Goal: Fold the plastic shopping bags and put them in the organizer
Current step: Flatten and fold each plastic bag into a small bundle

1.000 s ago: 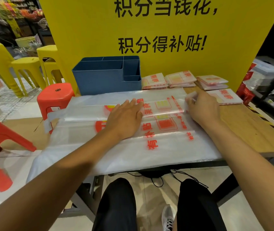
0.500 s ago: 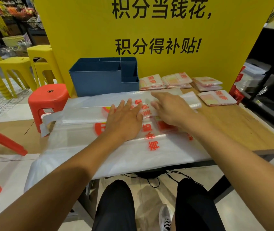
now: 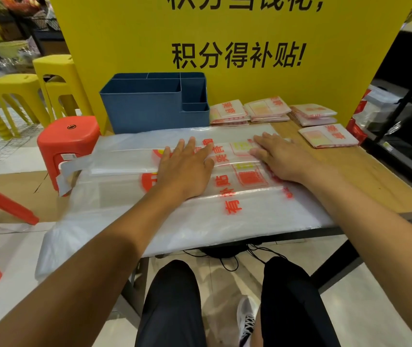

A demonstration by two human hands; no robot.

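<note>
The left hand (image 3: 187,169) and right hand (image 3: 279,159) lie flat, fingers straight and a little spread, pressing a see-through plastic bag (image 3: 124,159) in the middle of the table (image 3: 375,181). The blue organizer (image 3: 149,111) stands just behind, at the far side.

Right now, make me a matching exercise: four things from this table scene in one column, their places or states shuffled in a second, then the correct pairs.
Things:
1. blue organizer
2. left hand
3. red stool
4. single folded bag

Places or states:
A. on the floor, left of the table
B. lying alone near the table's right edge
C. pressed flat on the spread plastic bag
D. against the yellow sign

Pairs: 1-D, 2-C, 3-A, 4-B
</note>
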